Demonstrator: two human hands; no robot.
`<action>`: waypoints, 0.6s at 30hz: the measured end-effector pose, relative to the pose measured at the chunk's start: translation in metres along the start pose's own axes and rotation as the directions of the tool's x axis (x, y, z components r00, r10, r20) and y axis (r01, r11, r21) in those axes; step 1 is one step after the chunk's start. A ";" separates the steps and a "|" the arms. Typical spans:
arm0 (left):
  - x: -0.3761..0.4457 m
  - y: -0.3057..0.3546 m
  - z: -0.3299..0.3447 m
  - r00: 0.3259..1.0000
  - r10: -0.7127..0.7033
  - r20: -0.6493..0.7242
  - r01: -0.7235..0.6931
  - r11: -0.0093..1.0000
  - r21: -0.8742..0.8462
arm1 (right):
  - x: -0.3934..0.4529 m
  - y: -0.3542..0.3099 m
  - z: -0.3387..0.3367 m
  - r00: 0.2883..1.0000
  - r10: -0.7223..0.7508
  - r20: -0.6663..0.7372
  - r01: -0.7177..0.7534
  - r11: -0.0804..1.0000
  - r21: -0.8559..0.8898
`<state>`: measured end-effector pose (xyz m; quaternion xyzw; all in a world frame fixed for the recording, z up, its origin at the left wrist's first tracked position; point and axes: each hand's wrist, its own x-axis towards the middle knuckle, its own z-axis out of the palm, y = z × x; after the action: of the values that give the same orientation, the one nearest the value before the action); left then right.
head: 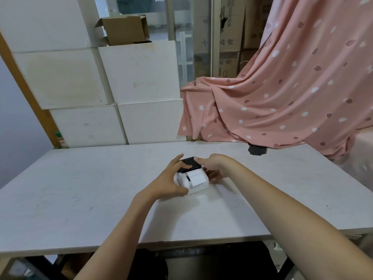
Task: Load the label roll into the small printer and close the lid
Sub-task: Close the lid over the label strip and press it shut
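Note:
A small white printer (198,187) sits in the middle of the pale table (80,199). Its dark lid (189,164) stands raised at the back. The white label roll (195,178) lies in the open compartment, with a strip of paper over the front. My left hand (170,180) grips the printer's left side, thumb at the front corner and fingers up against the lid. My right hand (212,164) holds the right side, one fingertip on the lid's top edge and the other fingers tucked behind the body.
White boxes (121,93) are stacked along the table's back edge, with a brown cardboard box (125,29) on top. A pink patterned cloth (282,93) drapes over things at the back right. A dark patch (257,150) marks the table's far side.

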<state>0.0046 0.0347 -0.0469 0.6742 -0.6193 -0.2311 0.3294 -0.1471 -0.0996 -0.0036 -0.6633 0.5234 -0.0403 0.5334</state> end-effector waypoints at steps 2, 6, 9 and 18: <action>-0.001 -0.004 -0.003 0.999 -0.026 0.024 0.026 0.999 -0.027 | 0.004 -0.004 0.004 0.999 0.039 0.006 -0.039 0.998 -0.049; -0.002 -0.011 -0.009 0.994 -0.107 0.002 0.104 0.956 -0.273 | 0.007 -0.005 0.006 0.996 0.083 0.021 -0.081 0.994 -0.074; 0.008 -0.009 0.001 0.933 -0.329 -0.145 0.193 0.799 -0.569 | 0.009 -0.005 0.002 0.994 0.097 0.050 -0.094 0.994 -0.050; 0.037 -0.005 0.015 0.839 -0.524 -0.145 0.350 0.724 -0.594 | 0.012 -0.014 0.005 0.992 0.091 0.085 -0.078 0.987 -0.142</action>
<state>0.0021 -0.0038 -0.0570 0.7069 -0.2900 -0.3632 0.5331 -0.1298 -0.1072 -0.0015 -0.6771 0.5278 0.0491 0.5104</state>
